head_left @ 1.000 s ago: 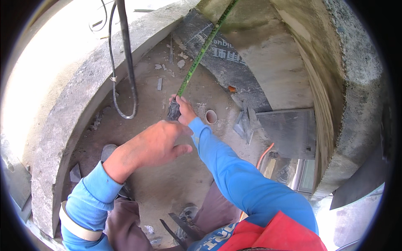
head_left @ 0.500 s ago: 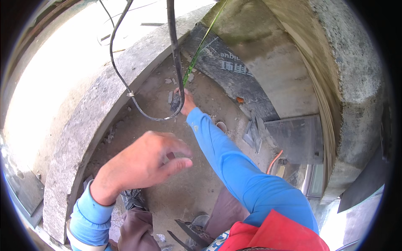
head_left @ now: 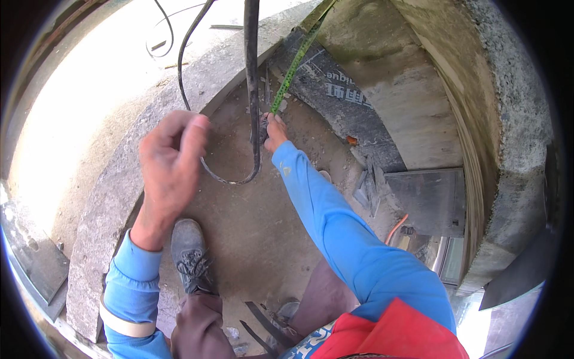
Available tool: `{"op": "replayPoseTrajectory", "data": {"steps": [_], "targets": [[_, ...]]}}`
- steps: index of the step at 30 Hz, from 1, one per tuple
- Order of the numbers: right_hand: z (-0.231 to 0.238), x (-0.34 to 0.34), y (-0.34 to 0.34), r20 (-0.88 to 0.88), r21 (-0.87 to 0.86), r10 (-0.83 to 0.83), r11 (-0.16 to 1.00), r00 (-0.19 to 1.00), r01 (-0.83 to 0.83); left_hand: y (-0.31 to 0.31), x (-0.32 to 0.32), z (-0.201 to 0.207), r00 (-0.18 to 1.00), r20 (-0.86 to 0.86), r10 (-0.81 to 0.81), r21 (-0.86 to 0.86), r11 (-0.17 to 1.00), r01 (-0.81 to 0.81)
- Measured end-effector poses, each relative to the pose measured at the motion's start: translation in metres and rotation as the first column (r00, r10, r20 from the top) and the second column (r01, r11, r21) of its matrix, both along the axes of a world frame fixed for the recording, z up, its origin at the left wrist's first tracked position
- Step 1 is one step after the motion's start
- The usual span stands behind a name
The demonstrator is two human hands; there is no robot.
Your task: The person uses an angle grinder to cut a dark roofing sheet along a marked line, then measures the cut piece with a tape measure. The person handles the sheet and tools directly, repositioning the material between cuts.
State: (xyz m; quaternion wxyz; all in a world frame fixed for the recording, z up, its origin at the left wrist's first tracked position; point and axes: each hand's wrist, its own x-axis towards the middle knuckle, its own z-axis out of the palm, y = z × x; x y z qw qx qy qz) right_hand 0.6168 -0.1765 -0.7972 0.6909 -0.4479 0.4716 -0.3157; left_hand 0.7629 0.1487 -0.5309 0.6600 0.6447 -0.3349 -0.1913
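My right hand (head_left: 275, 133) is closed round a dark tape measure (head_left: 263, 129), partly hidden by a thick black cable in front. From it the green tape blade (head_left: 291, 73) runs up and away to the far concrete ledge. My left hand (head_left: 170, 170) is raised over the ledge at left, a little blurred. Its fingers curl loosely, the thumb stands apart from them, and nothing shows in the hand. A black cable (head_left: 253, 78) hangs in a loop between my hands.
A curved concrete ledge (head_left: 113, 221) bounds the left side. Plywood (head_left: 412, 113) and a dark printed board (head_left: 335, 96) line the right. A grey panel (head_left: 427, 200), broken scraps (head_left: 372, 190) and an orange hose (head_left: 396, 229) lie nearby. My shoe (head_left: 190, 254) stands on the dusty floor.
My left hand has swung up and to the left, away from the middle. My right hand has moved slightly up and right with the tape measure; the green blade looks broader.
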Motion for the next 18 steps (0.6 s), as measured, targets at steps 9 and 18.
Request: {"op": "replayPoseTrajectory", "data": {"steps": [9,18], "targets": [[-0.005,-0.142,0.13,-0.153,0.035,0.021,0.999,0.988,-0.016,-0.012,-0.067,0.051,0.647,0.762,0.025,-0.42,0.78,0.465],[0.055,-0.236,0.174,-0.47,-0.055,0.302,0.928,0.829,-0.369,-0.148,-0.078,-0.017,0.909,0.34,0.243,-0.103,0.97,-0.22]]}}
